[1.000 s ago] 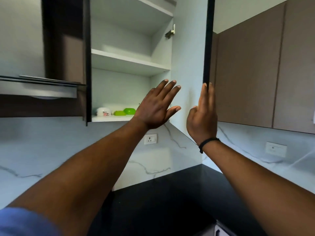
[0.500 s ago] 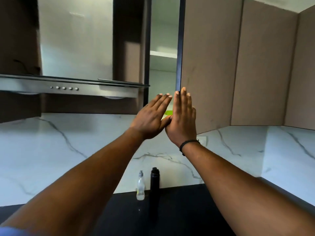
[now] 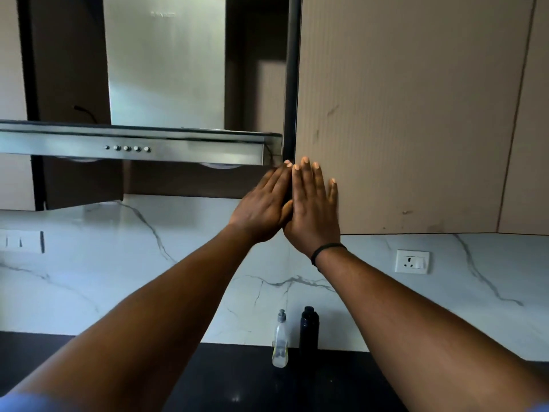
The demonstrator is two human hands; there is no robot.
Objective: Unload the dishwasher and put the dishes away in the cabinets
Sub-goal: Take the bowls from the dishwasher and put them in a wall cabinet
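Cabinet door (image 3: 410, 114) top cut off, flat right hand (image 3: 313, 209)

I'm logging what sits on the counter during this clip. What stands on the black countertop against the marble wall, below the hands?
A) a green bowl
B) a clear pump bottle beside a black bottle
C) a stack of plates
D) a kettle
B: a clear pump bottle stands just left of a black bottle on the black countertop.

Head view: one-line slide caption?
Both open hands, left hand and right hand, press flat against the beige cabinet door beside the range hood.
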